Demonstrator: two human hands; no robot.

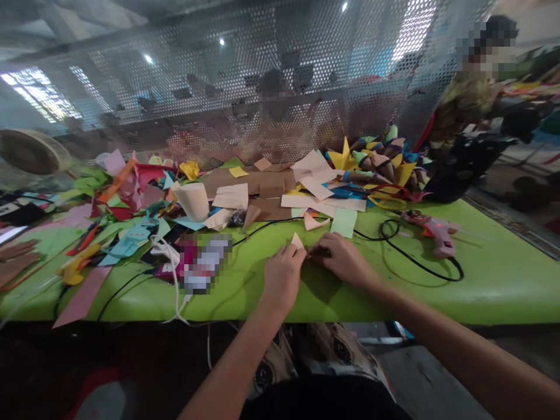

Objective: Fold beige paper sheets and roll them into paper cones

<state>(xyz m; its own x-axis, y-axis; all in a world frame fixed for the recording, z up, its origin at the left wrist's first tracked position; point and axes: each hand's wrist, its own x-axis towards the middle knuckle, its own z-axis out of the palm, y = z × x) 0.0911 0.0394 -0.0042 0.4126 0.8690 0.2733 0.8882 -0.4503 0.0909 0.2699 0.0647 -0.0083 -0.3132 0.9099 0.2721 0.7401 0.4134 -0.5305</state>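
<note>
Low over the green table, my left hand (284,271) is closed on a small pale pink piece of paper (297,241), whose pointed tip sticks up past the fingers. My right hand (343,258) comes in from the right with curled fingers pinched together, close beside the left fingertips and the paper's lower edge. Whatever lies between the right fingertips is hidden. Just beyond the hands are a light green paper square (344,223) and a curled peach paper scrap (315,222).
A pink glue gun (437,233) lies right, its black cord looping across the green table (494,286). Left are a phone (206,263) with a white cable, a yellow glue gun (79,264) and another person's hand (17,259). Paper scraps and a paper roll (193,202) line the back.
</note>
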